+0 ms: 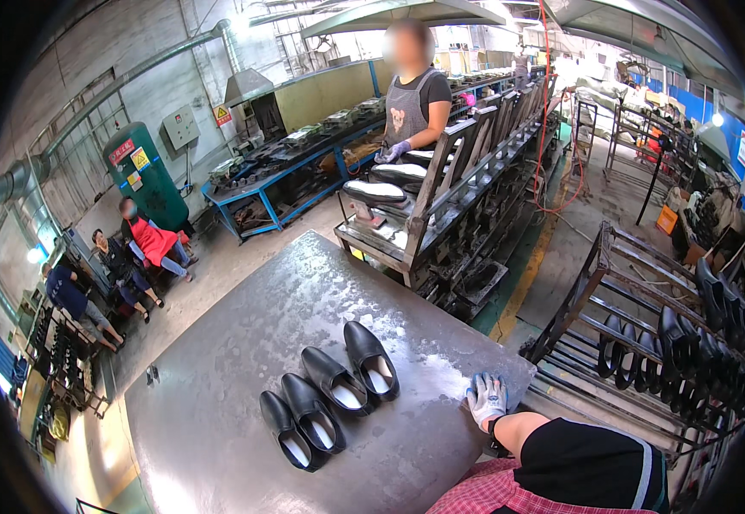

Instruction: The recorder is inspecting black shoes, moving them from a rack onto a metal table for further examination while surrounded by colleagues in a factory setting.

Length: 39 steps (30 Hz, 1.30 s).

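Well left of your gloved right hand, four black slip-on shoes stand on the metal table, long axes roughly parallel, toes pointing away and slightly left. That hand rests open on the tabletop; your left hand's state can't be told, being out of view.

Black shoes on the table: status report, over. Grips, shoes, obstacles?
Right grip open, on table; left not visible. Four black shoes upright, untouched. Rack right of table, not between them.

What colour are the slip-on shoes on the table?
The slip-on shoes are black, best seen in the head view.
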### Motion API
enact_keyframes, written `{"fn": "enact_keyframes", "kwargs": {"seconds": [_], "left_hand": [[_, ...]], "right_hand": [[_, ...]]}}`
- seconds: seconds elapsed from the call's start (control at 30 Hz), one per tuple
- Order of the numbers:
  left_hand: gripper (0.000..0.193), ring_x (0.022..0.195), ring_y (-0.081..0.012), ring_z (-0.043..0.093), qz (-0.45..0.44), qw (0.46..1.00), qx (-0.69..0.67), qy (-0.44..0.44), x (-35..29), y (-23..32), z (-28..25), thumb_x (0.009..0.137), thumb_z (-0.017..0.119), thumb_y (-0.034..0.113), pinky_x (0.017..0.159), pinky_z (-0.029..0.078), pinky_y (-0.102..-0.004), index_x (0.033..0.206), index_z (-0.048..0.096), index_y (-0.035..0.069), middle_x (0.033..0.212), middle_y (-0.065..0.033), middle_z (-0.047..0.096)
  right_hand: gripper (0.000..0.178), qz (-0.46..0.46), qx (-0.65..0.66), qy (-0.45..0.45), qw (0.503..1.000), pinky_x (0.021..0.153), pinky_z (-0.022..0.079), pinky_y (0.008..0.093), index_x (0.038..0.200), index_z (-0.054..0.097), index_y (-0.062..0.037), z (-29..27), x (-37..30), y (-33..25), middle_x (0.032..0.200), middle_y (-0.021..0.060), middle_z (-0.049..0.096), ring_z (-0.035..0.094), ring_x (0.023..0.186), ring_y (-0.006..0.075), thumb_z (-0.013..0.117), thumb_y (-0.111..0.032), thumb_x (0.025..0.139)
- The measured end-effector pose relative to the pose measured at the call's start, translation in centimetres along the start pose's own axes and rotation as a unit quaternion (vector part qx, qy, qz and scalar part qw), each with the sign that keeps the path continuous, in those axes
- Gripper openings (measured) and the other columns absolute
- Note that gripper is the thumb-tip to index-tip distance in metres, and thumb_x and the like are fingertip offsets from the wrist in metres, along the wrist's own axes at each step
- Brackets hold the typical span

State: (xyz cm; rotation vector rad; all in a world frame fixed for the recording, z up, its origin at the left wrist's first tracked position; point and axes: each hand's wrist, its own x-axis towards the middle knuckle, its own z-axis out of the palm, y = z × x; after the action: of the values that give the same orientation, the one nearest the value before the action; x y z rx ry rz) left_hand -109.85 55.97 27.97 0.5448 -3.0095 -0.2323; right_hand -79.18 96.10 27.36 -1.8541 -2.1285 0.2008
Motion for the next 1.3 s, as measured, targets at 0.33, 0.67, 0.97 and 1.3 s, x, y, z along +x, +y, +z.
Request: {"fn": "enact_keyframes", "kwargs": {"seconds": [0.33, 0.67, 0.97, 1.3], "left_hand": [[0.067, 0.143, -0.0467, 0.043, 0.002, 1.000, 0.002, 0.002, 0.1, -0.1, 0.0, 0.099, 0.051, 0.049, 0.115, 0.036, -0.0598, 0.148, 0.051, 0.004, 0.155, -0.0275, 0.046], [0.068, 0.145, -0.0466, 0.041, 0.002, 1.000, 0.001, -0.003, 0.3, -0.2, 0.1, 0.099, 0.051, 0.049, 0.116, 0.036, -0.0595, 0.150, 0.050, 0.004, 0.157, -0.0275, 0.045], [0.069, 0.146, -0.0465, 0.040, -0.001, 1.000, -0.005, -0.007, 0.3, -0.3, 0.1, 0.099, 0.050, 0.049, 0.117, 0.035, -0.0593, 0.151, 0.049, 0.004, 0.158, -0.0275, 0.043], [0.073, 0.150, -0.0451, 0.035, -0.014, 0.998, -0.008, -0.061, 0.1, 0.0, -1.6, 0.100, 0.049, 0.051, 0.121, 0.030, -0.0578, 0.156, 0.042, 0.005, 0.162, -0.0270, 0.037]], "right_hand": [[0.057, 0.009, 0.016, 0.015, 1.000, 0.127, 0.019, 0.0531, 0.143, 0.056, -0.0062, -0.5, -0.1, -0.4, 0.153, 0.0201, 0.051, 0.044, 0.143, 0.0388, 0.050, -0.044, 0.102], [0.055, 0.010, 0.016, -0.002, 1.000, 0.127, 0.020, 0.0533, 0.142, 0.058, -0.0074, -0.5, 0.0, -0.3, 0.155, 0.0208, 0.048, 0.044, 0.142, 0.0401, 0.051, -0.045, 0.101], [0.056, 0.000, 0.016, 0.014, 1.000, 0.126, 0.020, 0.0535, 0.141, 0.057, -0.0056, -0.2, 0.0, -0.1, 0.153, 0.0201, 0.050, 0.044, 0.143, 0.0385, 0.052, -0.044, 0.101], [0.056, 0.010, 0.016, 0.017, 1.000, 0.126, 0.021, 0.0533, 0.141, 0.057, -0.0050, -0.6, 0.0, -0.4, 0.154, 0.0197, 0.050, 0.044, 0.143, 0.0386, 0.053, -0.044, 0.101]]}}
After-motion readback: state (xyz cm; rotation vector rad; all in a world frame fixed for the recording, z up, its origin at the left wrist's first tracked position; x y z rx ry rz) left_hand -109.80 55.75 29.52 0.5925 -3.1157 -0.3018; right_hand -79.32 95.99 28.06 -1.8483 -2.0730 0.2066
